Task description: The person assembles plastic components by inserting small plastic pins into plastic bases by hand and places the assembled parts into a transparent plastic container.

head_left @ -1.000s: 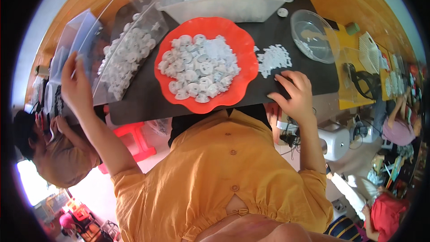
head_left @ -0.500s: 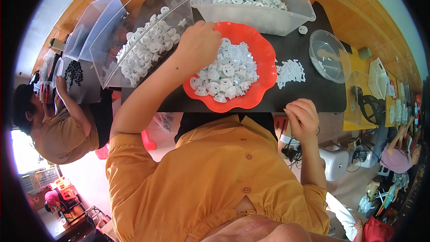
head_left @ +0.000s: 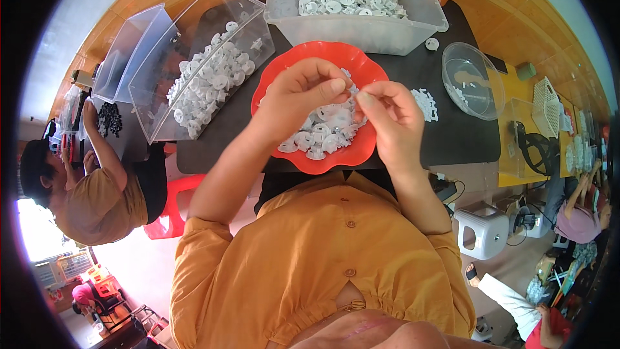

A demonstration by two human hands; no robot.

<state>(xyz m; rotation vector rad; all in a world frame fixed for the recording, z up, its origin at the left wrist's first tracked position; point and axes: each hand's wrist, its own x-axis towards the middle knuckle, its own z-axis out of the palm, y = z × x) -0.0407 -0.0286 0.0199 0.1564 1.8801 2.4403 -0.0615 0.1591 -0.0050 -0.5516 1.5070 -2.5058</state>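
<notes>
Your left hand (head_left: 303, 94) and right hand (head_left: 387, 113) meet over red scalloped plate (head_left: 284, 71) of white plastic discs (head_left: 316, 136), fingertips pinching small white piece between them. Plate on black counter (head_left: 462, 142), clear bins of discs behind.

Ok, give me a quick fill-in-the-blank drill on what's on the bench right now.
Both hands, the left hand and right hand, meet over a scalloped plate coloured ____.
The plate holds small ____ plastic parts.
The round clear bowl sits to the plate's ____.
The black mat lies ____ the plate.

Missing words: red; white; right; under
</notes>
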